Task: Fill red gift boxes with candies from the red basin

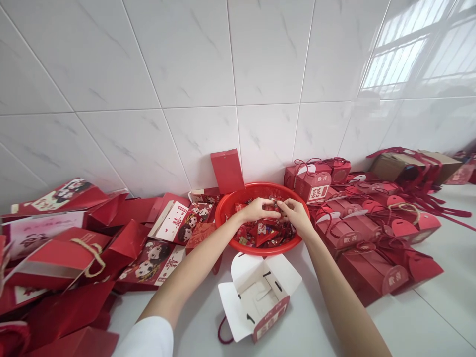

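Over a red plastic basket (263, 250), my left hand (258, 209) and my right hand (295, 215) meet with fingers bent in a pinch. Between their fingertips is a small wrapped candy (275, 203), mostly covered by the fingers. Wrapped candies (262, 233) in red and dark wrappers lie in the basket below. Close in front of the basket stands an open gift box (260, 297), its white flaps spread and no candy visible inside. A dark red cord loop (222, 333) hangs out at its left side.
Unfolded and flattened red boxes (85, 255) are heaped on the left. Closed red gift boxes (368, 267) with cord handles stand in rows on the right. One red carton (227, 171) leans against the tiled wall (201, 64) behind the basket.
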A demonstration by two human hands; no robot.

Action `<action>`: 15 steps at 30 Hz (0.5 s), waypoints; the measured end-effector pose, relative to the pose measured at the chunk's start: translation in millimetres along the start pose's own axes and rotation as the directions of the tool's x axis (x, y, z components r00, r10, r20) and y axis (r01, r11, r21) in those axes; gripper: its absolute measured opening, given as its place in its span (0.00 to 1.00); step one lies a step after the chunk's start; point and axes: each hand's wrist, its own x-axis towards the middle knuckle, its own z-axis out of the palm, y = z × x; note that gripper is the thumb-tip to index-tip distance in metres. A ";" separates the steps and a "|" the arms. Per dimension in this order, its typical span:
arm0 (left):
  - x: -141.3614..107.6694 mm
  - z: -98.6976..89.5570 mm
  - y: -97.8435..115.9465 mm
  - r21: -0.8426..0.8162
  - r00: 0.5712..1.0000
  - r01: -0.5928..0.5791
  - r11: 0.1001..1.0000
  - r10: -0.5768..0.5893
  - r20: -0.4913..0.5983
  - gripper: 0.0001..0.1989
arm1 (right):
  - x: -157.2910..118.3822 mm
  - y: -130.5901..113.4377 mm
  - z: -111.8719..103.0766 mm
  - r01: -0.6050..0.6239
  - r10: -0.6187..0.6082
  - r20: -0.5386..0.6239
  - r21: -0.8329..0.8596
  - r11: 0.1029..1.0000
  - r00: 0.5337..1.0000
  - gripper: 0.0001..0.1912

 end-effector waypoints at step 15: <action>1.3 -5.4 -5.8 -0.115 0.993 -0.112 0.987 0.109 -0.035 0.20 | 2.8 5.4 0.0 0.058 -0.058 0.002 0.023 0.998 0.998 0.19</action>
